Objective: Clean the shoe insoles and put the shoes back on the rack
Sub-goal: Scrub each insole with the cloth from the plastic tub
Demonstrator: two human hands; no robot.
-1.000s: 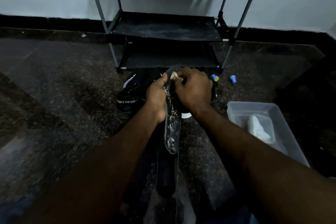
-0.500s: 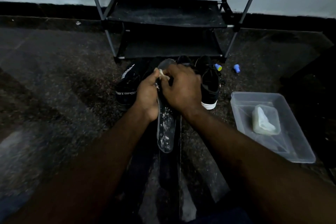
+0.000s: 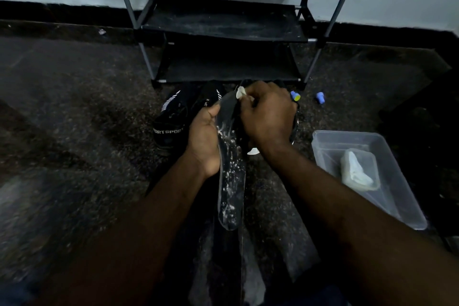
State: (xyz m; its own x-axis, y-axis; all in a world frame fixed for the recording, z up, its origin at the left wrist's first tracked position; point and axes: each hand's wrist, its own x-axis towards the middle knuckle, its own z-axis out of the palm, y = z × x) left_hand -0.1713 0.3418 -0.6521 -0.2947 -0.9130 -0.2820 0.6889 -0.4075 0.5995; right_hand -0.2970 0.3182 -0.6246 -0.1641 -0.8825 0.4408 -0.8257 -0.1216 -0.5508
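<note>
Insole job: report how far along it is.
Done: one insole is out of its shoe and flecked with white lather. In hand: the left hand holds it while the right hand rubs a white wad near its far end. Left: finishing the insoles, refitting them, and moving the black shoes, now on the floor, onto the rack.

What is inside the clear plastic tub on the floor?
The tub holds a smaller clear tray with a pale lump in it. Whatever lies beneath the lump is hidden.
</note>
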